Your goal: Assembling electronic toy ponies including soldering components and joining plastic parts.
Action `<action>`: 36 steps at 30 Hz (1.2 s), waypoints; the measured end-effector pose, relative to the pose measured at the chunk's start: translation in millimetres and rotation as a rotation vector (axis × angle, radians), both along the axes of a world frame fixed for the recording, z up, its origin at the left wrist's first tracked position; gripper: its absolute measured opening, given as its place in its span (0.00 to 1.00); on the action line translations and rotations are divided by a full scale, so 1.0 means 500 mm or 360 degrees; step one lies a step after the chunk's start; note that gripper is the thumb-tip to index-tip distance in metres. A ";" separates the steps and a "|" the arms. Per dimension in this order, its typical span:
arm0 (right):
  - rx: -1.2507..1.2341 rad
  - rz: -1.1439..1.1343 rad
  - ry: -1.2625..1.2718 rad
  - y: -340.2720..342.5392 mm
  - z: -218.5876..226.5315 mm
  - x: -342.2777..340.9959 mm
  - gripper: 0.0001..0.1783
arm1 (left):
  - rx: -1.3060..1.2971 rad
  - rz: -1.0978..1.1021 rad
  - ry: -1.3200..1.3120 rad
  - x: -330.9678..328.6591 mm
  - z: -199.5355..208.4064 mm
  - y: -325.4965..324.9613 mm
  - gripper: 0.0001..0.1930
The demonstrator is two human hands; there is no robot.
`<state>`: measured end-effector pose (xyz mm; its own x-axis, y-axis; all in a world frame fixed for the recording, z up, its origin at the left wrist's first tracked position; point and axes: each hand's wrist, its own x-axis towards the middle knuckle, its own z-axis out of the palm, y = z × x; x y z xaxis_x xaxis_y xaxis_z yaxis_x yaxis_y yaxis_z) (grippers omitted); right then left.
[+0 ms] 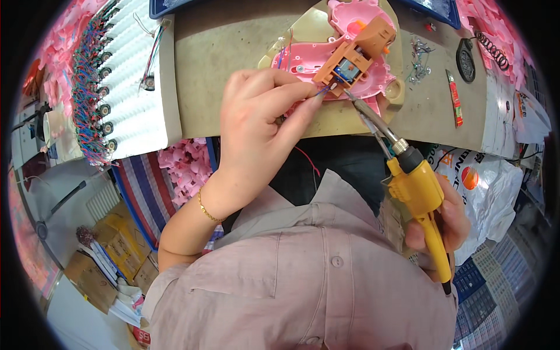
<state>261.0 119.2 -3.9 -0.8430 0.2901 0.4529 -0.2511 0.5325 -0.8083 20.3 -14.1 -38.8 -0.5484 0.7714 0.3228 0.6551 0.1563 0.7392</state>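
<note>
My right hand (pixel 446 219) is wrapped round the handle of a yellow soldering gun (pixel 415 186). Its metal tip reaches the lower edge of an orange plastic motor housing (pixel 344 65), though whether it touches is too small to tell. Inside the housing sits a small motor (pixel 347 70) with blue on it. My left hand (pixel 262 111) pinches a thin purple-blue wire (pixel 324 90) between thumb and forefinger at the housing's near corner. Beneath lies a pink plastic toy shell (pixel 309 53), resting in a beige holder (pixel 394 93) on the table.
At the left, a white ribbed tray (pixel 137 81) carries several small round speakers with coloured wires. Loose screws (pixel 420 61), a black oval part (pixel 465 60) and a red-green tube (pixel 454 99) lie at the right. Blue bins (pixel 166 7) line the far edge; pink parts (pixel 185 166) sit below left.
</note>
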 end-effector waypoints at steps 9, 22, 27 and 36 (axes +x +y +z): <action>0.0122 -0.0025 -0.0032 -0.003 -0.010 -0.014 0.25 | -0.0108 -0.0069 0.0001 -0.004 0.010 -0.001 0.06; -0.0713 -0.0016 -0.1023 0.003 0.044 -0.013 0.30 | -0.0133 -0.0078 0.0006 -0.006 0.010 0.000 0.06; -0.1148 -0.0134 -0.0869 0.005 0.026 0.021 0.30 | -0.0163 -0.0078 0.0005 -0.008 0.010 -0.001 0.05; -0.1690 -0.0395 -0.0935 0.004 0.066 0.056 0.43 | 0.0012 0.0013 0.0349 0.005 0.014 -0.007 0.05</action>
